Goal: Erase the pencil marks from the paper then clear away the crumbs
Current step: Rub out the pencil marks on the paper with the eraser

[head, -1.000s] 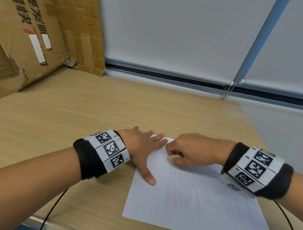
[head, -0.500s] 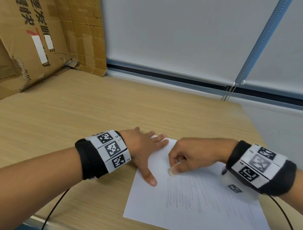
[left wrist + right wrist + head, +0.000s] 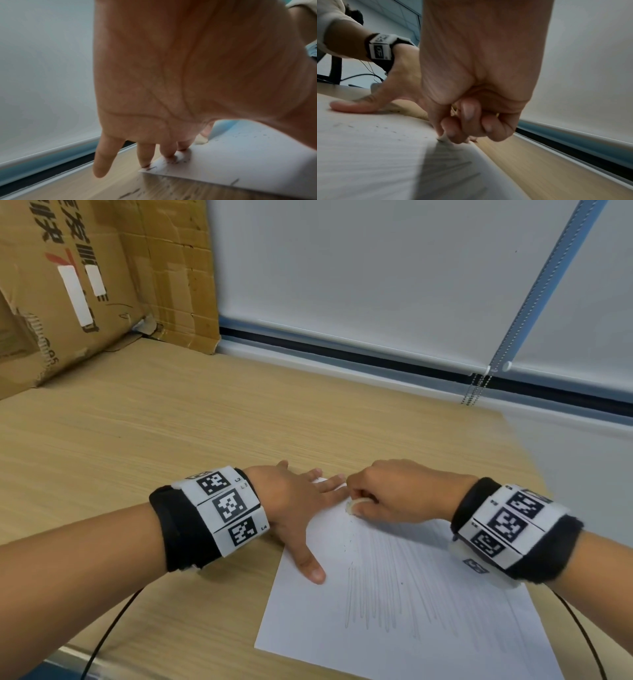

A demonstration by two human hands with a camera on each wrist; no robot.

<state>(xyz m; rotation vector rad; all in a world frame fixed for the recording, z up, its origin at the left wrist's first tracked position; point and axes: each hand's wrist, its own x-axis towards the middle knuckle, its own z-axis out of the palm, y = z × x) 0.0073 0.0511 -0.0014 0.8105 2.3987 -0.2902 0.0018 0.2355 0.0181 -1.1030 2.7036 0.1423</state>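
left hand (image 3: 294, 501): fingers flat, pressing paper (image 3: 404, 604) at its far-left corner
right hand (image 3: 400, 491): pinching eraser (image 3: 354, 505) on paper's far edge
crumbs (image 3: 347, 542): scattered near eraser

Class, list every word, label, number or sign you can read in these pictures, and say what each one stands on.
"L2", "L3", "L4": beside the square codes on the left wristband.
Large black characters on the cardboard box: cropped and tilted, unreadable.
White labels on that box: no legible text.
Right wristband: square codes only, small marks blurred.
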